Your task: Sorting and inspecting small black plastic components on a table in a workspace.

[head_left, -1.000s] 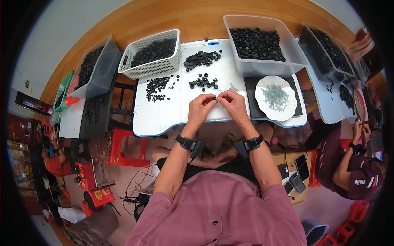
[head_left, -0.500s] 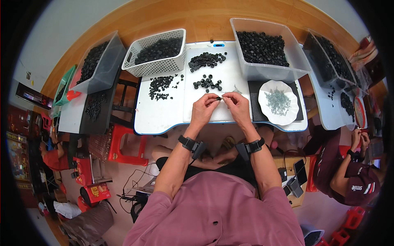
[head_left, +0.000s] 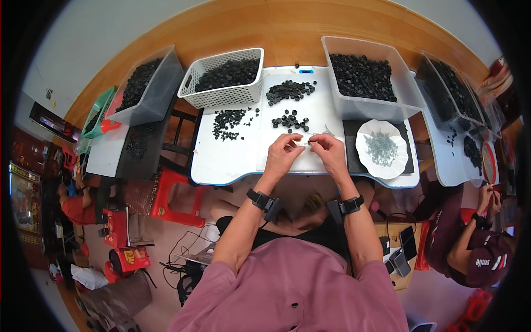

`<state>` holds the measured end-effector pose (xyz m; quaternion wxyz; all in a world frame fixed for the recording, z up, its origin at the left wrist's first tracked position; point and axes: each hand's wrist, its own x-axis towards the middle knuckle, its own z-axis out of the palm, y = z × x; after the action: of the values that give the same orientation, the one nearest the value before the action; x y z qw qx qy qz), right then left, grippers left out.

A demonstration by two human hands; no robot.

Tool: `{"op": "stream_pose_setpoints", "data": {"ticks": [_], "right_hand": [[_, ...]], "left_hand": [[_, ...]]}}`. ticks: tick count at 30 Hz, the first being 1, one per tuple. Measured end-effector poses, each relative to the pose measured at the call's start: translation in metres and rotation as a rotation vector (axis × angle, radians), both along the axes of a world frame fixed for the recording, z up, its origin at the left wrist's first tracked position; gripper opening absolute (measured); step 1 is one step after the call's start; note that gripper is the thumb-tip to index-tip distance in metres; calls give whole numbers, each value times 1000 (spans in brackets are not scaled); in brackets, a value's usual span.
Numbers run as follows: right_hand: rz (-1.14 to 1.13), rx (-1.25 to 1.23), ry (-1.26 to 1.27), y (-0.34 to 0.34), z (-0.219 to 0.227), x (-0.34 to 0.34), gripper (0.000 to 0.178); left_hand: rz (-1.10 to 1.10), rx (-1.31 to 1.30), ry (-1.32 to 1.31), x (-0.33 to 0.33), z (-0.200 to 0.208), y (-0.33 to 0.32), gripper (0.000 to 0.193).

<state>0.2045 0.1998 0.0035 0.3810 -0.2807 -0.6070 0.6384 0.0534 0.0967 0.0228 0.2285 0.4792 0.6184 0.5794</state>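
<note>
Both my hands are over the near middle of the white table (head_left: 221, 160), fingertips a short gap apart. In my right hand (head_left: 331, 153), thumb and forefinger pinch a small black part (head_left: 311, 143); its exact shape is mostly hidden. My left hand (head_left: 283, 154) is curved, with thumb and forefinger apart and nothing visible between them. Just beyond my fingers lies a loose group of small round black caps (head_left: 289, 120). A denser pile of black caps (head_left: 289, 92) is farther back, and smaller black pieces (head_left: 228, 123) are scattered to the left.
At right, a white scalloped plate (head_left: 407, 148) of thin translucent pieces rests on a black mat (head_left: 352, 145). Behind stand a white perforated basket (head_left: 221, 99) and a clear tub (head_left: 371, 110), both holding black caps. A co-worker (head_left: 470, 238) sits at right; a red stool (head_left: 178, 199) stands at left.
My hands, earlier together at one small black part, have drawn apart, and the part now shows in my right fingertips. The whole view has shifted slightly down and right.
</note>
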Motion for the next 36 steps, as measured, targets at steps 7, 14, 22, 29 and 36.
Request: {"op": "stream_pose_setpoints", "data": {"ticks": [7,14,22,29,36], "right_hand": [[-110,220,-91,3,7,2,14],[-191,265,-57,0,7,3,15],[-195,92,37,-2,0,-1,16],[-164,104,64,-4,-3,-1,15],[-166,331,-82,-8,7,0,16]], "left_hand": [[354,-198,399,-68,15,11,27],[326,-368,540,-78,4,22,30],[198,-111,115,-16,9,6,28],[134,-121,51,16,0,6,25],[156,-112,63,17,-6,7,23]]}}
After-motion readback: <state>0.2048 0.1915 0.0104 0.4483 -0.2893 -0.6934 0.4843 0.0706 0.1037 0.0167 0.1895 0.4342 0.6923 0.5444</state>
